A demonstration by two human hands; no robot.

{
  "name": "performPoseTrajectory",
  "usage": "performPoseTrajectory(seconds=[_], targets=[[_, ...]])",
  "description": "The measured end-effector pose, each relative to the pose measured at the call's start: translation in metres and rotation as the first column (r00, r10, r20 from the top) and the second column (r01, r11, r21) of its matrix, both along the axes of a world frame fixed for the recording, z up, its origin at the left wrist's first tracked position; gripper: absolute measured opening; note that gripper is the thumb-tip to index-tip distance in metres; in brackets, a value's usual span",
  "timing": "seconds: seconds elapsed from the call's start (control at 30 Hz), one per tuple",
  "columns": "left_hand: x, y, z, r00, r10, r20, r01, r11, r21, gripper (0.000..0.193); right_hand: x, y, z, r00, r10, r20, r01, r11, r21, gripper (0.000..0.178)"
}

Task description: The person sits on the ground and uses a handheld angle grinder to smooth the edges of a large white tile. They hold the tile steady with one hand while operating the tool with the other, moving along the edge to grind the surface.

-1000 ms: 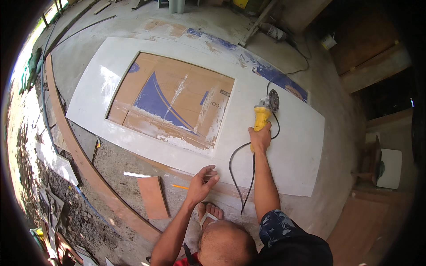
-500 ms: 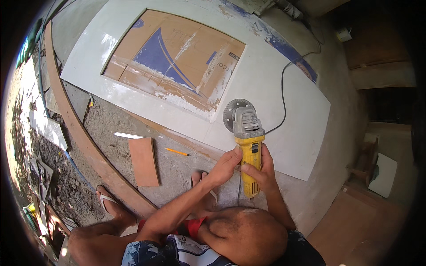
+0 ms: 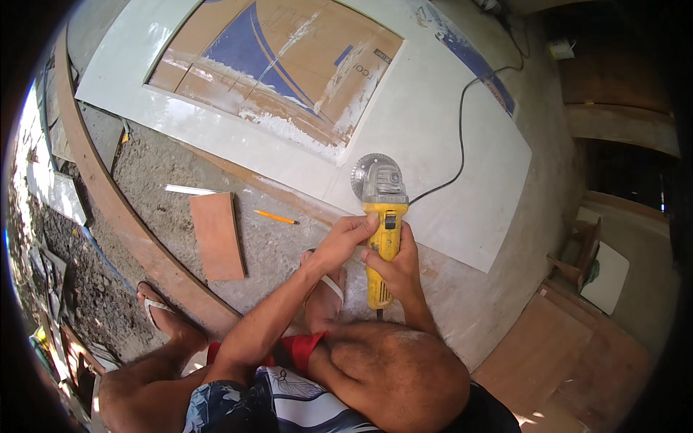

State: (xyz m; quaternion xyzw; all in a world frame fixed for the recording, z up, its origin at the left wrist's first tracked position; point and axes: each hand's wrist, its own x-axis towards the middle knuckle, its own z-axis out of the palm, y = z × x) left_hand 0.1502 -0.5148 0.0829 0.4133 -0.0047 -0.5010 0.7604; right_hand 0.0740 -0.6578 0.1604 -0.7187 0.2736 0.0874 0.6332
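Holding yellow angle grinder [image 3: 386, 242] between both hands, head pointing away, tail toward raised knee [image 3: 419, 361]. Pinching casing's left side with left hand [image 3: 343, 244], thumb near black switch [image 3: 390, 219]; curled around right side with right hand [image 3: 401, 265], thumb laid across casing. Yellow casing scuffed and smudged; gear head [image 3: 385, 180] grey and dusty; grey perforated disc [image 3: 363, 172] at head's left, past left fingertips. Seen above near part of white panel [image 3: 433, 151]; cannot tell whether touching.

Beyond hands: same panel, with brown-and-blue cardboard [image 3: 296, 68] in its rectangular opening, streaked white. Left of hands, on rough concrete: orange pencil [image 3: 277, 217], reddish-brown rectangular board [image 3: 219, 238], white strip [image 3: 189, 190] by its far edge; farther left, long brown plank [image 3: 119, 198].

In the way: black cord [image 3: 460, 144] looping over panel right of hands; sandalled foot [image 3: 326, 294] just below left hand; knee close behind grinder's tail.
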Motion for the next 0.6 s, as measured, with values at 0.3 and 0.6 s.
performPoseTrajectory(seconds=[0.3,0.6], targets=[[-0.013,-0.018,0.011,0.974,0.209,0.084,-0.220,0.962,0.159,0.061,0.001,0.025,-0.009,0.984,-0.174,-0.036,0.160,0.956,-0.244,0.077],[-0.008,-0.014,0.018,0.989,0.072,0.127,-0.102,0.964,0.245,0.059,-0.009,0.020,-0.014,0.981,-0.185,-0.067,0.170,0.968,-0.183,0.076]])
